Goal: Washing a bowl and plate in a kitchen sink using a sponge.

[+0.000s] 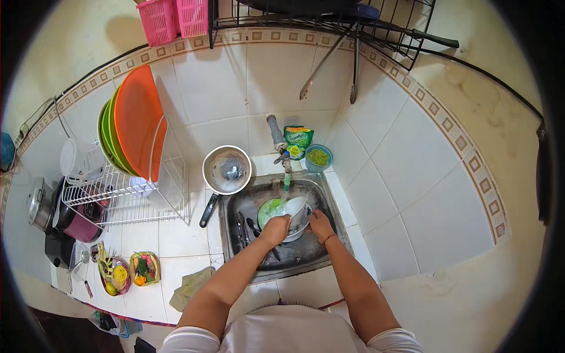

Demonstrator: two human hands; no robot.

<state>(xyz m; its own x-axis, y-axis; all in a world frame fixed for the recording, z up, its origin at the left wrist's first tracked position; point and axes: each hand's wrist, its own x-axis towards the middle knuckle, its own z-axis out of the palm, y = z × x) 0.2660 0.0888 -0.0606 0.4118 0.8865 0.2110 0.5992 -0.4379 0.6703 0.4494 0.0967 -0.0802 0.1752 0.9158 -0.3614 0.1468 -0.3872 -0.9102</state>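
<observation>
In the metal sink (226, 247) my left hand (276, 229) grips the near-left edge of a tilted white bowl (296, 205). My right hand (321, 225) holds the right side of the white ware, where a dark pattern shows; whether this is one bowl or two nested together is hard to tell. Water runs from the tap (282, 152), through its green nozzle (287, 182), onto the bowl. Behind my left hand sits a green bowl (266, 212) with suds or cloudy water. Spoons and other cutlery (241, 229) lie on the sink floor at the left.
A saucepan (227, 170) stands left of the tap. Behind the sink are a Sunlight pouch (298, 141) and a tub with green contents (318, 158). Leftward are a dish rack (132, 216) with plates (139, 123), a cloth (190, 287) and small offering baskets (145, 268). Tongs (329, 61) hang above.
</observation>
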